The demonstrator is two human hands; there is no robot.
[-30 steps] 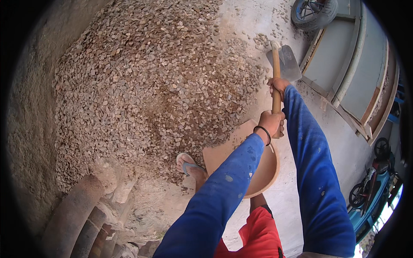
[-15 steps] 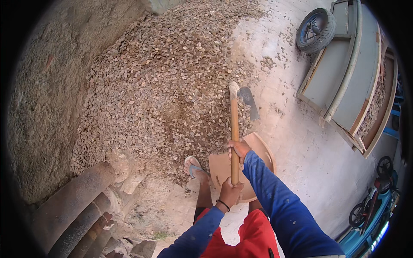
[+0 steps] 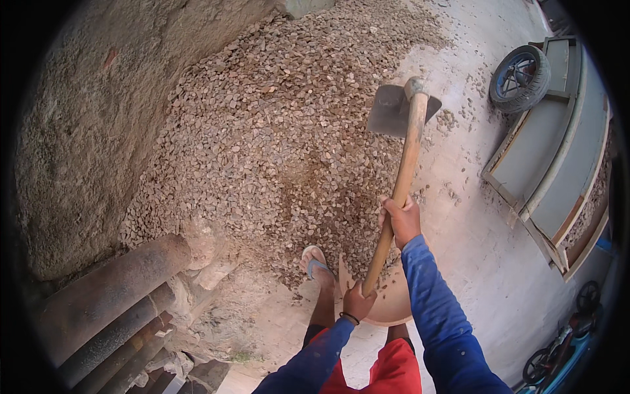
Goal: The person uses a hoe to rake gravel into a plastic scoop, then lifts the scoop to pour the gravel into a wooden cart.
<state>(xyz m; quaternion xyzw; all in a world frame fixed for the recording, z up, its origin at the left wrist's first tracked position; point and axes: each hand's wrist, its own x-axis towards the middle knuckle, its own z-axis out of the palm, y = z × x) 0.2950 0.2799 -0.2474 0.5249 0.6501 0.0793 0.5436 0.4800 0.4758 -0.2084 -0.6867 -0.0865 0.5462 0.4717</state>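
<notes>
Both of my hands grip a hoe (image 3: pixel 408 154) by its wooden handle. My left hand (image 3: pixel 358 303) is closed round the handle's near end, and my right hand (image 3: pixel 402 218) wraps it farther up. The hoe's dark metal blade is lifted over the right edge of a gravel pile (image 3: pixel 262 144). Below the handle, between my feet, a shallow peach-coloured scoop pan (image 3: pixel 395 297) rests on the ground. Gravel lies at its far side, and a few stones are scattered inside. My arms and the handle hide part of the pan.
A rough wall (image 3: pixel 85 131) borders the pile on the left. Large pipes (image 3: pixel 118 282) and broken stones lie at lower left. On the right stands a cart (image 3: pixel 558 157) with a wheel (image 3: pixel 520 79) and gravel inside. A motorbike (image 3: pixel 558 348) is at lower right. My sandalled foot (image 3: pixel 315 259) stands beside the pile.
The hoe's blade has risen from the gravel near the pan and swung farther out. Gravel now lies in the pan's far part. The whole view has shifted, moving the surroundings rightward and down.
</notes>
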